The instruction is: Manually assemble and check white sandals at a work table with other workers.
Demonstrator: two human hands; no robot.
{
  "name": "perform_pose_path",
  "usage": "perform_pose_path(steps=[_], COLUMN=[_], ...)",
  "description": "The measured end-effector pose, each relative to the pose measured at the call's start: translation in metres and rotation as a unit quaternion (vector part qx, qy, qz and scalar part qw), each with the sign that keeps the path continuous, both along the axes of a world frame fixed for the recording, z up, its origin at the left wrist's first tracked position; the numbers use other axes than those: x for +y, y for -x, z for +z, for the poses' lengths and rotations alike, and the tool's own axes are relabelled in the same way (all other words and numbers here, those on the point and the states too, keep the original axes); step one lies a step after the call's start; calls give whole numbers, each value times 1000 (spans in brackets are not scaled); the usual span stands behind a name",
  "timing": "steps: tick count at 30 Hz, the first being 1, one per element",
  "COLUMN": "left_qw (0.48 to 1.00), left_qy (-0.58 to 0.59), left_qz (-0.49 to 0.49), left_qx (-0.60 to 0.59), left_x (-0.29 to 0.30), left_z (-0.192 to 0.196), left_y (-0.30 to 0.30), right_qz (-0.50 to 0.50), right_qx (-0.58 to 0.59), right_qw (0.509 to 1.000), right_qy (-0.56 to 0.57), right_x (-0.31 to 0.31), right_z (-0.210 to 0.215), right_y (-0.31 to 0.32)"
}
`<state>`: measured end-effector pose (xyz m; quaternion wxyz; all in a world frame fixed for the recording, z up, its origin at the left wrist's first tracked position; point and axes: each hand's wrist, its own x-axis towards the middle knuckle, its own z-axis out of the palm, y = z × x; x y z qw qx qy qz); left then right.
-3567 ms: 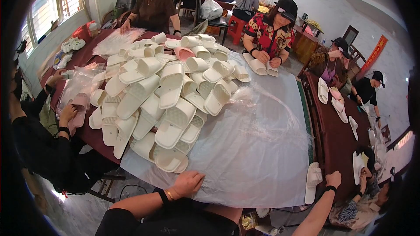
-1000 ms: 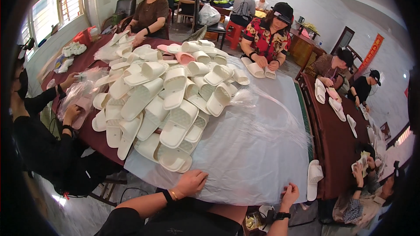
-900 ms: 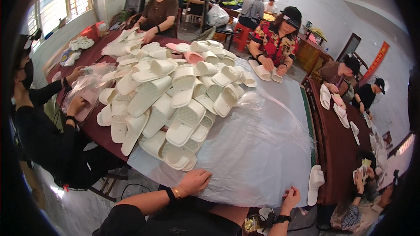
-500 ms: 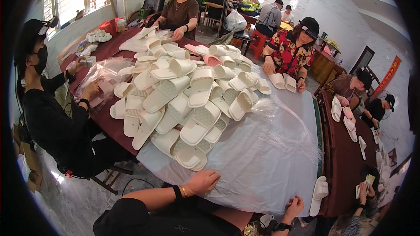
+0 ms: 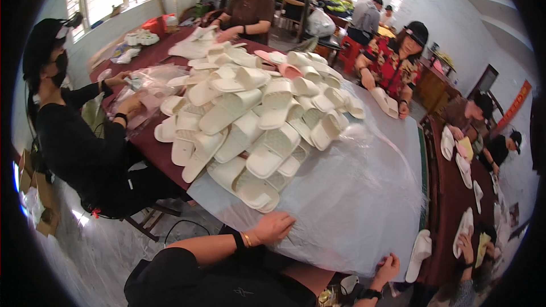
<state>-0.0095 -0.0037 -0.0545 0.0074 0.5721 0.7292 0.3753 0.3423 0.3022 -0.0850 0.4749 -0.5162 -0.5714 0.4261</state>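
Note:
My left hand lies on the near edge of the plastic-covered table, fingers loosely extended and holding nothing. Just beyond it is the front of a large heap of white slippers; the closest white slipper lies apart from my fingertips. At the table's near right corner rests my right hand, its fingers loosely bent with gaps between them and nothing visible in them. A single white slipper lies to the right of that hand, not touching it.
Clear plastic sheeting covers the near part of the table. Co-workers sit or stand around it: one in black at left, one in brown at the back, one in a floral top holding a slipper. Another dark-red table stands right.
The whole view has shifted, so the scene sits slightly further right. The co-worker in the floral top has brought two slippers together. My hands have stayed in place on the table.

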Motion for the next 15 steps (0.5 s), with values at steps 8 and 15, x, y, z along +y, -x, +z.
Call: perform_pose_path(steps=[8, 15], left_qw=[999, 999], left_qy=[6, -44], left_qz=[43, 16], left_qx=[3, -5], left_x=[5, 10], left_z=[4, 9], left_y=[4, -4], right_qz=[1, -9], right_qx=[26, 52], right_qw=[997, 998], right_qy=[70, 35], right_x=[-1, -13], right_z=[12, 23], right_y=[23, 17])
